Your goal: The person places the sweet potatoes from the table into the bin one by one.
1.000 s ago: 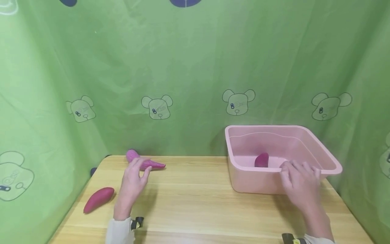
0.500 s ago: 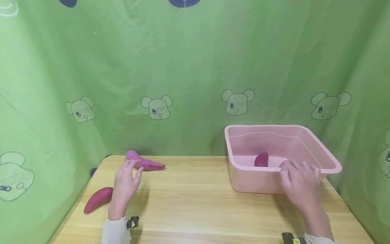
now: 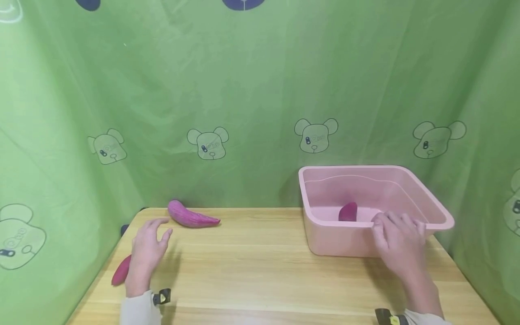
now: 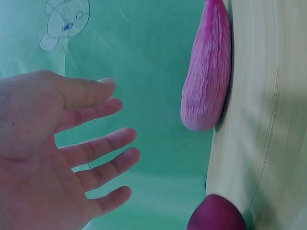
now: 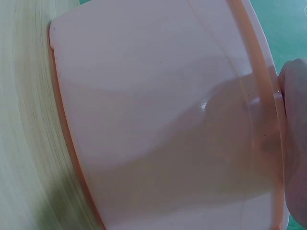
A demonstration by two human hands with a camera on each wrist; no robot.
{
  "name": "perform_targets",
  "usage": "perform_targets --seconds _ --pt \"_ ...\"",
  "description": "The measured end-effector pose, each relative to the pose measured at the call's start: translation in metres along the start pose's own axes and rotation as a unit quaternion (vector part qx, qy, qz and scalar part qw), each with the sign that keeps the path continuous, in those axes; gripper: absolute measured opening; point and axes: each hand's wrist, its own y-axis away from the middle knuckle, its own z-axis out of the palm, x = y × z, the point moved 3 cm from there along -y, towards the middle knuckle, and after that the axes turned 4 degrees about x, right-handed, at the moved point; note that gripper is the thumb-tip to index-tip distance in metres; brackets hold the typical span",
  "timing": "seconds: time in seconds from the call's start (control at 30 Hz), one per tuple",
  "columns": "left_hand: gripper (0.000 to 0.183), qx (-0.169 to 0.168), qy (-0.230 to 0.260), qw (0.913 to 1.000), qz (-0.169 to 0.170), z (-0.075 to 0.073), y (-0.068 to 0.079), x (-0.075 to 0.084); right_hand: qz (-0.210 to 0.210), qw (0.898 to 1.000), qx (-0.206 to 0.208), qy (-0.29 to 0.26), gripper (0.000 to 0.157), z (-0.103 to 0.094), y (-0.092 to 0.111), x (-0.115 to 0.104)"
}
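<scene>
My left hand (image 3: 146,249) hovers over the left of the table with fingers spread and nothing in them. Partly hidden behind it lies a smooth dark red sweet potato (image 3: 121,271); its rounded end shows low in the left wrist view. Farther back, a wrinkled pinkish-purple sweet potato (image 3: 194,218) lies near the table's back edge, just beyond the fingertips. My right hand (image 3: 402,247) grips the near rim of a pink plastic basin (image 3: 345,240), fingers curled over it. Inside the basin is another dark red sweet potato (image 3: 348,212), its lower part hidden by the near wall.
The wooden table (image 3: 252,275) reaches back to a green curtain (image 3: 252,90) printed with bear faces, which also hangs along both sides. A black wrist strap (image 3: 162,296) sits on my left sleeve.
My left hand has drawn back and to the left, away from the wrinkled sweet potato and over the dark red one. The right hand and basin have stayed put.
</scene>
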Motion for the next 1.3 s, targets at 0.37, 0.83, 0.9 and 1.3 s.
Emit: perform_targets --seconds 0.37,0.83,0.9,1.3 --pt "0.043 -0.021 -0.009 0.9994 -0.025 -0.009 0.004 -0.018 0.000 1.000 0.000 0.001 0.024 0.001 -0.001 0.000" --pt "0.043 -0.051 -0.020 0.9981 -0.028 -0.017 0.009 -0.034 0.007 1.000 -0.023 0.008 0.024 0.001 0.000 0.000" --pt "0.044 -0.060 -0.031 0.9971 -0.035 -0.019 0.009 -0.038 0.009 1.000 -0.024 0.007 0.024 0.001 0.000 0.000" --pt "0.057 -0.124 -0.056 0.9864 -0.091 -0.027 0.012 -0.056 0.007 1.000 -0.023 0.006 0.025 0.000 0.000 0.001"
